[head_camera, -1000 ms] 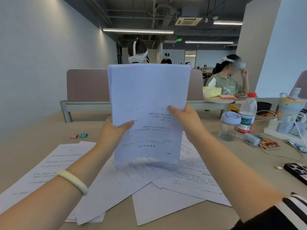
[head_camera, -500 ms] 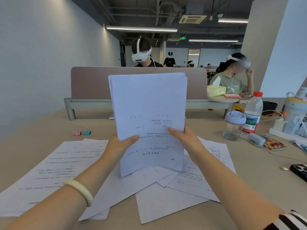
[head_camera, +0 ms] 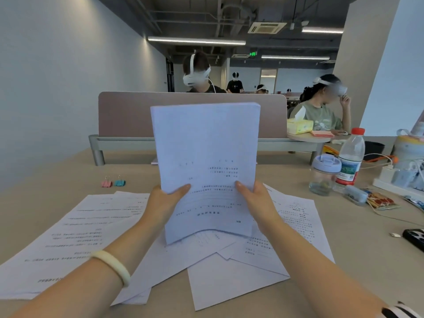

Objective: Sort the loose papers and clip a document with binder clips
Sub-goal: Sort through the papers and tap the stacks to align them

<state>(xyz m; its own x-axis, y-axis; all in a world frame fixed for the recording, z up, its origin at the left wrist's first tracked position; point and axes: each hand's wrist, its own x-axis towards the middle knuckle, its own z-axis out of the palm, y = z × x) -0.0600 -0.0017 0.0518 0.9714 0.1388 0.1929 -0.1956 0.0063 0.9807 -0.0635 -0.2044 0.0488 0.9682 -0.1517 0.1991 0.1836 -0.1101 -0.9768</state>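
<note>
**Over the desk: both hands on the paper stack**

Above the messy spread of loose sheets (head_camera: 257, 271) on the tan table (head_camera: 344, 260), a stack of papers (head_camera: 206, 161) stands upright, its bottom edge curling just over the pile. The left hand (head_camera: 164, 203) and right hand (head_camera: 257, 200) each pinch a side edge of it, thumbs pressed on the front. Pale bracelet (head_camera: 112, 265) on the left wrist. Two binder clips, pink (head_camera: 106, 182) and teal (head_camera: 119, 182), sit side by side, well off to the left near the divider (head_camera: 126, 115). Water bottle (head_camera: 350, 157) and a lidded jar (head_camera: 323, 175) stand off right.
</note>
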